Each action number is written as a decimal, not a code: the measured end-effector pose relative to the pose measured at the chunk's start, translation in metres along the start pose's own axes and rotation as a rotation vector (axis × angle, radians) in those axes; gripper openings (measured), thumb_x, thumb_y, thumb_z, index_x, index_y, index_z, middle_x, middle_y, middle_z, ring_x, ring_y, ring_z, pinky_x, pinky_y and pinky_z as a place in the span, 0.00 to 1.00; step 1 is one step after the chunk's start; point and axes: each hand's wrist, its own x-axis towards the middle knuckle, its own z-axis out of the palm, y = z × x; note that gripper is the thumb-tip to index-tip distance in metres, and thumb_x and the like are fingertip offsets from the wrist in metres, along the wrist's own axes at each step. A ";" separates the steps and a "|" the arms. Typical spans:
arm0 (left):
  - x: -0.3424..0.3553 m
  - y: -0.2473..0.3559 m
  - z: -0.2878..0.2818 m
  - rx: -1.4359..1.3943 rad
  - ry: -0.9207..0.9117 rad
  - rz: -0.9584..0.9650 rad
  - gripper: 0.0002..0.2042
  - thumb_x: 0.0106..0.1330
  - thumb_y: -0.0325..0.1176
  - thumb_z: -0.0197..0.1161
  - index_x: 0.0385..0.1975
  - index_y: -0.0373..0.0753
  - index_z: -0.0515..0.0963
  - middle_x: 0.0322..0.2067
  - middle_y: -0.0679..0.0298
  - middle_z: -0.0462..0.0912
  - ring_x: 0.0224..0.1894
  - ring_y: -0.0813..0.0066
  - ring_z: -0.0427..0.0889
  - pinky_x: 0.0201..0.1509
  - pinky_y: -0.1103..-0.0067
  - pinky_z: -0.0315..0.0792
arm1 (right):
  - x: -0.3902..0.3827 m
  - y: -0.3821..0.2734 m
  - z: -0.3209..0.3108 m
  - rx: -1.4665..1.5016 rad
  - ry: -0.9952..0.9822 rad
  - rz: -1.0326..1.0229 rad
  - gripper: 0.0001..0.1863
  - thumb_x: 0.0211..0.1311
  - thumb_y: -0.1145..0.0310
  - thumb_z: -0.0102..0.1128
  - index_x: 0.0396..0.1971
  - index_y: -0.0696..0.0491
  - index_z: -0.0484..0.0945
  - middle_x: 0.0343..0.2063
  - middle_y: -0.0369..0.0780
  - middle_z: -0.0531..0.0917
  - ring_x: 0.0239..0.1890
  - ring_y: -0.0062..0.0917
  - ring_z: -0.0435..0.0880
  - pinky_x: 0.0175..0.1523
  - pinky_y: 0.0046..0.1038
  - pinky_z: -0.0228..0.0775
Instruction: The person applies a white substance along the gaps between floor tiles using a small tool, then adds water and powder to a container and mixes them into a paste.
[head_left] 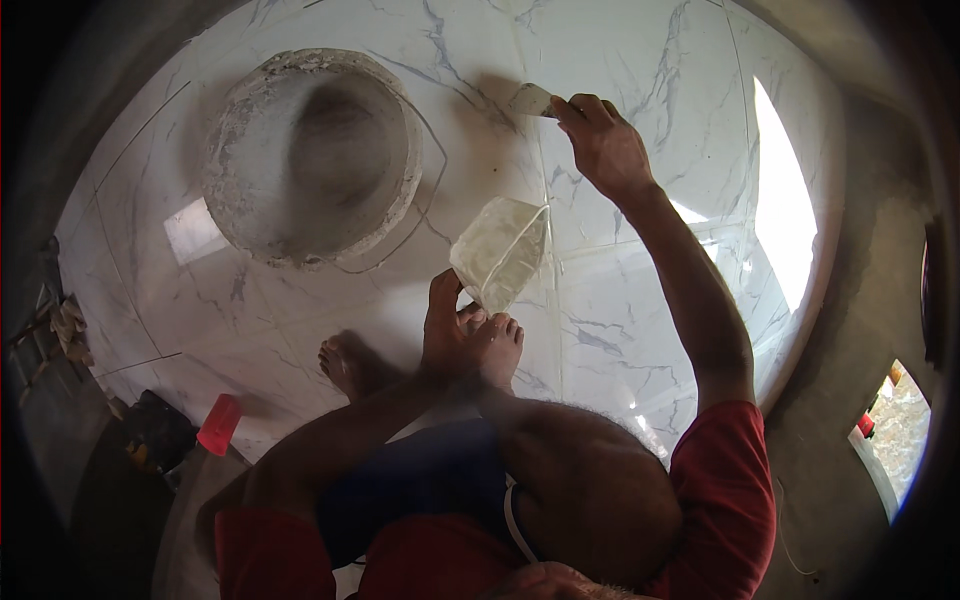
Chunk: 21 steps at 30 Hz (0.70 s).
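My left hand (450, 320) grips a translucent, angular plastic container (490, 250) with a pale streaked inside, held just above my bare foot (500, 350). My right hand (605, 150) is raised to the upper right, closed on a small flat scraper (530, 98) with a light, smudged blade, over a joint between the white marbled floor tiles (650, 140). To the upper left is a wide round opening or basin (255, 160) with a crusty cement rim and a shadowed inside; a thin dark line or wire curves around its right side.
At the lower left lie a red plastic cup-like item (220, 425) and a dark bulky object (158, 430). Wooden scraps (70, 330) sit at the left edge. A grey cement wall (860, 250) curves along the right, with a bright opening (895, 430) low in it.
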 end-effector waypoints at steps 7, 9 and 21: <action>0.002 -0.005 -0.007 0.019 -0.005 0.020 0.35 0.58 0.21 0.67 0.65 0.29 0.57 0.60 0.51 0.64 0.67 0.60 0.67 0.63 0.64 0.76 | -0.071 -0.019 -0.021 -0.133 -0.154 0.063 0.20 0.60 0.78 0.58 0.53 0.54 0.76 0.40 0.40 0.76 0.40 0.34 0.81 0.44 0.34 0.82; 0.003 -0.009 -0.008 -0.041 -0.011 -0.011 0.35 0.59 0.20 0.67 0.65 0.30 0.56 0.61 0.52 0.64 0.68 0.60 0.66 0.64 0.64 0.75 | -0.077 -0.025 -0.034 -0.135 -0.200 0.071 0.18 0.61 0.77 0.58 0.53 0.54 0.77 0.40 0.41 0.76 0.40 0.34 0.81 0.43 0.34 0.81; 0.007 0.031 -0.040 -0.070 -0.305 -0.116 0.41 0.63 0.21 0.63 0.75 0.38 0.49 0.65 0.54 0.61 0.70 0.59 0.64 0.65 0.65 0.75 | -0.082 -0.053 -0.097 1.054 -0.012 0.831 0.21 0.75 0.64 0.54 0.58 0.63 0.76 0.43 0.40 0.84 0.29 0.17 0.72 0.33 0.20 0.63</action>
